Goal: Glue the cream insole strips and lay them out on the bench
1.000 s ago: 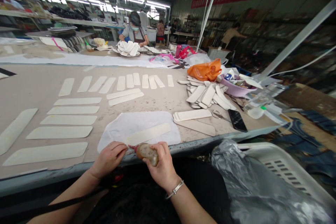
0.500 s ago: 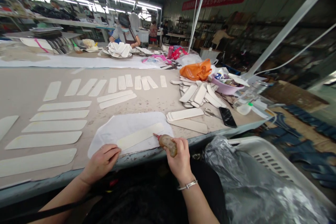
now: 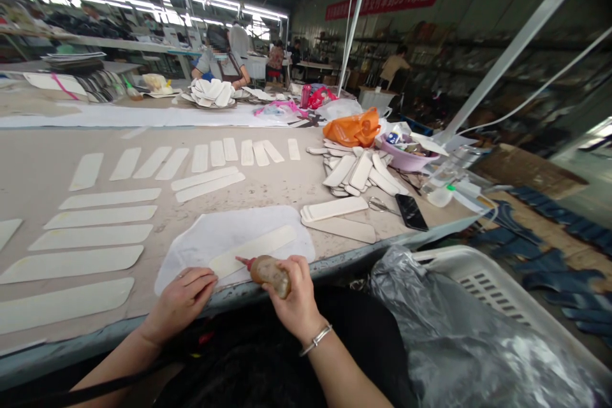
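Observation:
My right hand (image 3: 295, 296) is wrapped round a small brownish glue bottle (image 3: 268, 270) with a red nozzle, its tip touching the near end of a long cream strip (image 3: 253, 247). That strip lies on a white sheet (image 3: 229, 229) at the table's near edge. My left hand (image 3: 184, 299) rests with curled fingers on the sheet, fingertips pressing the strip's near-left end.
Rows of cream strips (image 3: 95, 236) lie on the beige table (image 3: 287, 188) to the left and behind. A pile of short strips (image 3: 358, 172), scissors (image 3: 380, 205), a phone (image 3: 411, 211), an orange bag (image 3: 351, 129), a purple bowl (image 3: 406, 159). A bag-lined white basket (image 3: 478, 319) stands right. A person works at the far table.
My right hand has drawn the glue bottle back leftward along the strip, from its middle-right to its near-left end. My left hand stays at the strip's end.

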`<state>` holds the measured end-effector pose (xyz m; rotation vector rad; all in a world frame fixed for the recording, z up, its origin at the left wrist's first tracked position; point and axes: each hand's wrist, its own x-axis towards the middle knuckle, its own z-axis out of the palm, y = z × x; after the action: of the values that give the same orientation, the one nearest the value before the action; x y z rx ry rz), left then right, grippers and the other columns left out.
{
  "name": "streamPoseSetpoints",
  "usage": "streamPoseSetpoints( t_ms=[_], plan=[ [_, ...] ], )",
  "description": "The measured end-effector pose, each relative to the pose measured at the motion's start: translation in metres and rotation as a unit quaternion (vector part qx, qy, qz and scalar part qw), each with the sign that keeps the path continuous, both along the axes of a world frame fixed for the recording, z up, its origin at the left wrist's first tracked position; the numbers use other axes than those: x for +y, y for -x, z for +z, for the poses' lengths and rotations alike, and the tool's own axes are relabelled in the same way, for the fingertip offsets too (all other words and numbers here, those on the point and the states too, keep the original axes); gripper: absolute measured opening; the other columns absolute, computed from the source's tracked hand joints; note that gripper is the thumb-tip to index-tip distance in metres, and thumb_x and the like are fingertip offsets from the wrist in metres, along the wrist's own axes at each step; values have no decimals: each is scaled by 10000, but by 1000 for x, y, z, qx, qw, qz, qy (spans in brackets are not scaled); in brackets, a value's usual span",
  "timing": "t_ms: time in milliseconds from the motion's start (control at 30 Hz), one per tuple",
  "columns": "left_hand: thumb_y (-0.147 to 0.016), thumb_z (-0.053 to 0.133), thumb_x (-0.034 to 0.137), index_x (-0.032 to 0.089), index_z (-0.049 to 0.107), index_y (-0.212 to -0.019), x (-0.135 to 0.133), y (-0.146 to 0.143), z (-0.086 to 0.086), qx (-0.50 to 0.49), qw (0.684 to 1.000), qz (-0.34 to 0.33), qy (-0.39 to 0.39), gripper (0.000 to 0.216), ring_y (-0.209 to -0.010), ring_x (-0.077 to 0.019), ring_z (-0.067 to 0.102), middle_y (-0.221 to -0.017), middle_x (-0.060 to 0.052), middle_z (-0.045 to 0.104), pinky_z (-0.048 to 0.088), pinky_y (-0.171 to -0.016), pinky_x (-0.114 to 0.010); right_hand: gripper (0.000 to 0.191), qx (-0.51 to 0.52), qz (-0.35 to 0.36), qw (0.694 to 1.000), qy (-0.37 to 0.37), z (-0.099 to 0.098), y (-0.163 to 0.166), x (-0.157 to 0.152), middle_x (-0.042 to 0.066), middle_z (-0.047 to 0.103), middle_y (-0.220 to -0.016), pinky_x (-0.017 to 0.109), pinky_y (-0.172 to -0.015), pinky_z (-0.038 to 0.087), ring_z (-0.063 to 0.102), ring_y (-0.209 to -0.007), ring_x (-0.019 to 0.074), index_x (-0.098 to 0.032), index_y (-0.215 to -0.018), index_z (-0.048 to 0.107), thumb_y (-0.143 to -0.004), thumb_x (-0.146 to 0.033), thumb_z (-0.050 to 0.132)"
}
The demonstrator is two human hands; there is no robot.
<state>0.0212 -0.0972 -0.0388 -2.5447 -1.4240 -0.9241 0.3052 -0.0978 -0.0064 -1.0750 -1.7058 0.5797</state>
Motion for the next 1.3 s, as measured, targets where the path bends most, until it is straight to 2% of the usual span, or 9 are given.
streamPoseSetpoints(
  t_ms=[67,133,400,600,700,833,1133,1300],
  plan=[
    [-861,563,179,174,688,-911,1,0,-1,2,1000,3,-2,135,-877,-157,620,-938,-59,679,512,-836,-302,455,-4,30,1000,9,-2,9,-2,77,455,-1100,361,-923,508,528,-1033,210,-232,-1148,513,-739,-137,689],
    [-864,558,198,180,694,-898,1,1,-1,3,1000,6,-3,141,-869,-156,626,-932,-57,684,515,-827,-294,466,-13,27,999,13,-4,9,0,77,447,-1112,357,-926,505,525,-1035,208,-236,-1157,516,-738,-119,681],
    [-895,513,345,216,721,-904,6,8,4,43,998,14,45,245,-875,-161,651,-950,-45,708,523,-832,-268,369,-74,-160,984,-22,-8,-37,25,93,460,-1087,442,-924,497,511,-1018,241,-218,-1125,529,-780,-153,642],
    [-929,442,322,243,710,-908,17,9,22,97,983,-34,149,280,-851,-145,645,-927,-23,705,511,-800,-243,342,-70,-230,970,-40,-9,-55,37,89,493,-1056,454,-914,491,520,-994,244,-207,-1114,527,-794,-215,646],
    [-932,418,269,242,701,-856,22,7,28,96,980,-67,162,294,-797,-142,628,-864,-25,682,505,-758,-248,336,-51,-240,969,-37,-11,-56,43,85,513,-1046,459,-913,488,526,-993,246,-207,-1105,525,-792,-230,645],
    [-926,426,215,224,674,-815,23,2,31,127,973,-66,180,272,-779,-142,602,-831,-27,644,485,-738,-258,342,-50,-240,969,-19,-11,-58,48,86,516,-1040,460,-911,483,526,-990,249,-200,-1095,530,-778,-228,655],
    [-918,436,191,196,620,-787,20,-2,32,166,974,-58,143,225,-771,-153,576,-814,-40,611,455,-729,-272,340,-90,-219,971,-21,4,-66,23,89,488,-1052,449,-890,504,521,-983,247,-215,-1092,527,-777,-209,655],
    [-915,430,177,192,597,-796,22,-2,30,173,974,-54,134,206,-783,-156,569,-815,-40,597,446,-741,-278,332,-100,-219,970,-23,9,-69,19,86,484,-1036,447,-872,511,525,-960,244,-212,-1087,529,-780,-215,655]
  ],
)
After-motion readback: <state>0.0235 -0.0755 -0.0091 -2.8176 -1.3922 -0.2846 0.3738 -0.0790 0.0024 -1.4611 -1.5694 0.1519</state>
